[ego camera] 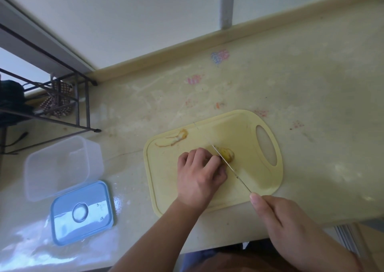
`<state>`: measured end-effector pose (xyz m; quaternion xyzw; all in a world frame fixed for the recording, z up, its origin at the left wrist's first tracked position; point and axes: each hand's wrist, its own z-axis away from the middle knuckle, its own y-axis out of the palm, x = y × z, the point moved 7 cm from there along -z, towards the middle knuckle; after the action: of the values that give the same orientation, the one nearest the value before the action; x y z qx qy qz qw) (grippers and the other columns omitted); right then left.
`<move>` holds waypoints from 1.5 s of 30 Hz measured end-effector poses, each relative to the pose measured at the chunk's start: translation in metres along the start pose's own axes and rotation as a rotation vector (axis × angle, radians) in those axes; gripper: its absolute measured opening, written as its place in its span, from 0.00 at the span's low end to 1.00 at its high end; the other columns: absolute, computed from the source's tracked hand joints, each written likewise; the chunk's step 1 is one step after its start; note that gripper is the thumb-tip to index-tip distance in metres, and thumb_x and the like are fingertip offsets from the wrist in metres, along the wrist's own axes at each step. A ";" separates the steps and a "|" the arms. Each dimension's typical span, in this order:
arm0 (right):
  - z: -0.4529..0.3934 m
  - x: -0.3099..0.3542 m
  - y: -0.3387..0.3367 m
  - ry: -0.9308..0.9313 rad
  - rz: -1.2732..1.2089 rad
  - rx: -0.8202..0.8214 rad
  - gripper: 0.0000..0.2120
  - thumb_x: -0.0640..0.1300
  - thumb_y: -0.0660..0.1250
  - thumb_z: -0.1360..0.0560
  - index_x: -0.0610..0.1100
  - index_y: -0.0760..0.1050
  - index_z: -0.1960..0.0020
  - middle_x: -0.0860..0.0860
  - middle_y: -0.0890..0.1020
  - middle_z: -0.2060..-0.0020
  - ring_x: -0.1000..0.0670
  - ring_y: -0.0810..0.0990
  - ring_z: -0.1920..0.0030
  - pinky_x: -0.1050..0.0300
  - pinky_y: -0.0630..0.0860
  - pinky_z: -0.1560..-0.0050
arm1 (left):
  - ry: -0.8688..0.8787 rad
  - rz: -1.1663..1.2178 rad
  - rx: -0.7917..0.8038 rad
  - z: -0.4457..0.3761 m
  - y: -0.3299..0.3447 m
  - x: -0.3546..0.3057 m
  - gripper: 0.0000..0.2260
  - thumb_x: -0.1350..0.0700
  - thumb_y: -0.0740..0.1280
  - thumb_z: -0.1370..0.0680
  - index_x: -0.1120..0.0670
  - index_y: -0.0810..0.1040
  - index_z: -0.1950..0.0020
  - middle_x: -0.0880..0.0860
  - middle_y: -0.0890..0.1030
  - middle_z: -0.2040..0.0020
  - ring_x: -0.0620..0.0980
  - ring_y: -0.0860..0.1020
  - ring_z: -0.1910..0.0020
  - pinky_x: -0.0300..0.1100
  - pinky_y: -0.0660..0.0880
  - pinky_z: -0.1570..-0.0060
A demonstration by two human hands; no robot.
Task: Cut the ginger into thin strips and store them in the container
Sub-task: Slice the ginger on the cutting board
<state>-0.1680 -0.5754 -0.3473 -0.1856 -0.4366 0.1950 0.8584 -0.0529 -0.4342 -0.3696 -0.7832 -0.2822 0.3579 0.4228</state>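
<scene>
Ginger [227,154] sits mid cutting board [259,180] on the tabletop [311,84], only one head view to go by. Left hand [199,176] has its fingers curled down, pinning the ginger; right hand [291,226] is wrapped round the knife [228,163] handle, blade resting across the piece. Peel scraps [174,139] lie at the board's far corner. Clear container [60,165] and blue lid [82,212] wait off to the left, well apart from the board. Risk as I see it: those knuckles are right beside the blade, and a small rounded chunk could roll and send the edge toward the fingers.
</scene>
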 end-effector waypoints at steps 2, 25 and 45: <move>-0.003 0.003 0.002 0.007 -0.009 0.011 0.39 0.81 0.40 0.33 0.45 0.63 0.69 0.53 0.72 0.74 0.53 0.70 0.72 0.59 0.68 0.64 | 0.006 0.002 -0.013 -0.001 -0.001 -0.001 0.03 0.57 0.73 0.29 0.54 0.81 0.62 0.51 0.74 0.62 0.53 0.73 0.64 0.49 0.72 0.59; -0.002 0.004 0.000 -0.011 -0.020 0.033 0.42 0.80 0.41 0.34 0.41 0.66 0.67 0.48 0.71 0.73 0.53 0.71 0.71 0.56 0.67 0.66 | 0.006 0.058 0.021 -0.001 -0.005 0.000 0.04 0.57 0.72 0.27 0.56 0.80 0.61 0.52 0.76 0.61 0.54 0.74 0.62 0.50 0.72 0.58; -0.041 0.019 0.010 0.011 -0.060 0.083 0.31 0.71 0.43 0.30 0.44 0.62 0.69 0.52 0.68 0.79 0.54 0.66 0.74 0.59 0.64 0.67 | 0.006 0.074 0.022 -0.001 -0.007 -0.001 0.06 0.57 0.69 0.25 0.56 0.81 0.61 0.52 0.77 0.61 0.55 0.76 0.63 0.51 0.72 0.59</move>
<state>-0.1255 -0.5640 -0.3623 -0.1378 -0.4287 0.1859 0.8733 -0.0534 -0.4323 -0.3632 -0.7895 -0.2481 0.3741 0.4186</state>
